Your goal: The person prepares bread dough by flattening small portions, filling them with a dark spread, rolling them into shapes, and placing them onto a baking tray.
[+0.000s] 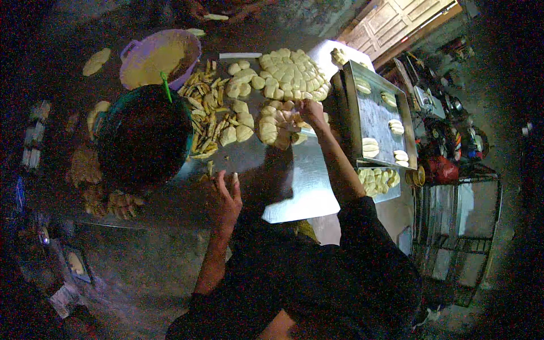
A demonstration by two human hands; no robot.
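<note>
My left hand (pixel 225 195) is above the dark near part of the metal worktable (pixel 300 198), fingers apart, near a pile of yellow-brown strips (pixel 204 127). My right hand (pixel 310 114) is closed over a group of pale dough pieces (pixel 269 130), beside a flat light-coloured object (pixel 300 130); what its fingers grip is hard to make out. Behind it lies a large cluster of dough portions (pixel 289 71). Smaller dough lumps (pixel 243 127) sit beside the strips.
At left stand a dark green tub (pixel 141 141) and a purple bowl (pixel 153 51) with a green-handled utensil. A metal tray (pixel 382 122) at right holds shaped dough, with more dough (pixel 377 181) below. Another person's hands (pixel 198 8) show at top. A rack (pixel 464 226) stands right.
</note>
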